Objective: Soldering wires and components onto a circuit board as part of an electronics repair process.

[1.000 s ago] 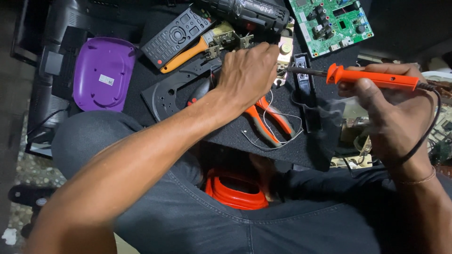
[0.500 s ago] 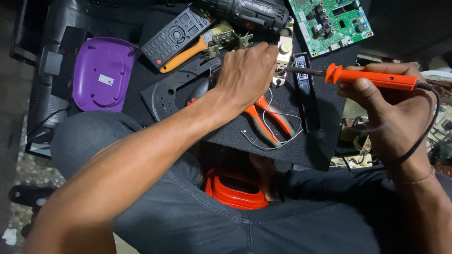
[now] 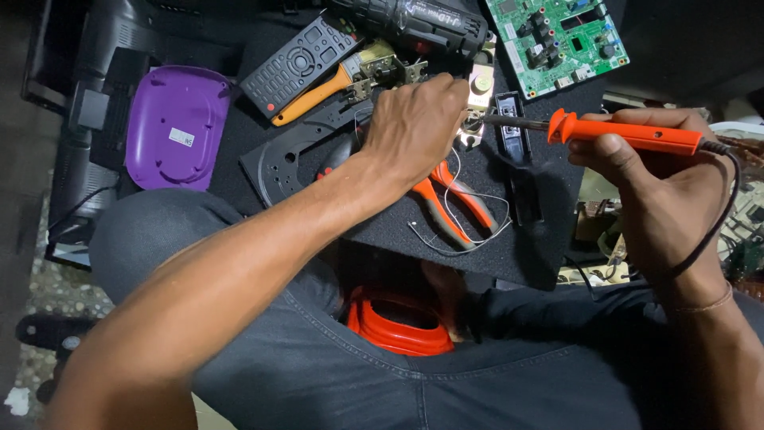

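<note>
**Iron tip at the small part, left hand steadying**

Your right hand (image 3: 660, 199) has its grip pinched around the orange soldering iron (image 3: 629, 135), fingers wrapped over the handle, thumb on top. The iron lies nearly level, its metal tip pointing left and meeting a small metal part (image 3: 477, 107) just beside your left fingertips. Its black cord (image 3: 728, 199) loops down past your right wrist.

Your left hand (image 3: 418, 127) reaches in from the lower left, fingers curled down onto the work; whether its grip pinches anything you cannot tell, the knuckles hide it.

Under that hand: orange-handled pliers (image 3: 454, 203) and a thin white wire (image 3: 458, 239) on a black mat (image 3: 541, 239). Farther out: a grey remote (image 3: 298, 64), an orange-handled tool (image 3: 314, 99), a purple plastic cover (image 3: 175, 127), a black drill (image 3: 430, 20), a green circuit board (image 3: 557, 40). An orange-red ring (image 3: 398, 330) sits at your lap.
</note>
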